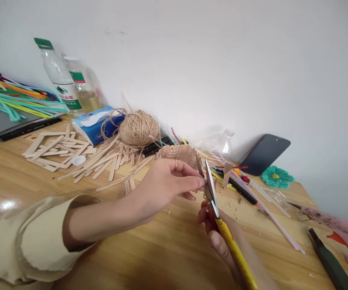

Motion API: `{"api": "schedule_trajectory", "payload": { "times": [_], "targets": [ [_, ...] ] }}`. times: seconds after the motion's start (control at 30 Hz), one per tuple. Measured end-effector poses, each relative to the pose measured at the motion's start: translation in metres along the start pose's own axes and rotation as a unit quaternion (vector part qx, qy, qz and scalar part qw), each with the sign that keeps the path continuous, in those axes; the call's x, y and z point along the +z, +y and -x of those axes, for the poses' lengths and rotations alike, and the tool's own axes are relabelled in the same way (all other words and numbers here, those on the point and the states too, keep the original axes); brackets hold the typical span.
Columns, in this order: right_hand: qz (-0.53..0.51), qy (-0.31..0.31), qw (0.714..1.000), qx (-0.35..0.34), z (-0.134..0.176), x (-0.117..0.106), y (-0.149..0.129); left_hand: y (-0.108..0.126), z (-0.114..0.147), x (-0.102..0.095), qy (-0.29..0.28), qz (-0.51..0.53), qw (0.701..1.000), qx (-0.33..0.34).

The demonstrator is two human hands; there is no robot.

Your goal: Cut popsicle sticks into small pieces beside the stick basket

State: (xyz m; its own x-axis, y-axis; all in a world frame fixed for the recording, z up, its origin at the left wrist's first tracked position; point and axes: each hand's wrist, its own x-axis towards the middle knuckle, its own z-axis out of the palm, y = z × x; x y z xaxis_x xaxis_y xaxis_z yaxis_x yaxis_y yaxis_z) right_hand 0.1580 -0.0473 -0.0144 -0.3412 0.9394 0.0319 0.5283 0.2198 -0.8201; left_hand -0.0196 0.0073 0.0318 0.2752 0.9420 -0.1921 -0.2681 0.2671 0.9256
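Observation:
My right hand grips a pair of scissors with a yellow handle, their blades parted and pointing up and away. My left hand, a ring on one finger, pinches thumb and forefinger together right beside the blades. Whatever lies between those fingertips is too small and hidden to name. Just behind the left hand stands a light brown piece with a scalloped edge, partly covered by the fingers. Small pale scraps are scattered on the table near the scissors.
Craft sticks, a ball of twine and a tissue pack lie left. Bottles and pipe cleaners stand further back. On the right are a phone, a teal flower and a pink glue gun.

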Motion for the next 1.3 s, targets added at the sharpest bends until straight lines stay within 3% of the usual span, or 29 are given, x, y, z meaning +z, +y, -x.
{"api": "schedule_trajectory", "payload": {
  "times": [0.33,0.6,0.83,1.3],
  "targets": [
    [-0.005,-0.021,0.999,0.027,-0.004,0.0,-0.006,-0.005,0.006,0.002,-0.002,0.039,0.999,0.005],
    [-0.001,-0.001,1.0,0.004,-0.002,0.0,-0.005,-0.008,0.005,0.006,0.022,0.069,0.997,0.006],
    [-0.022,-0.034,0.999,0.016,-0.006,-0.005,-0.011,-0.01,0.006,0.008,0.029,0.083,0.996,0.011],
    [-0.011,0.013,0.999,0.034,-0.004,-0.003,-0.013,-0.009,0.006,0.007,0.015,0.073,0.997,0.013]
  ]
}}
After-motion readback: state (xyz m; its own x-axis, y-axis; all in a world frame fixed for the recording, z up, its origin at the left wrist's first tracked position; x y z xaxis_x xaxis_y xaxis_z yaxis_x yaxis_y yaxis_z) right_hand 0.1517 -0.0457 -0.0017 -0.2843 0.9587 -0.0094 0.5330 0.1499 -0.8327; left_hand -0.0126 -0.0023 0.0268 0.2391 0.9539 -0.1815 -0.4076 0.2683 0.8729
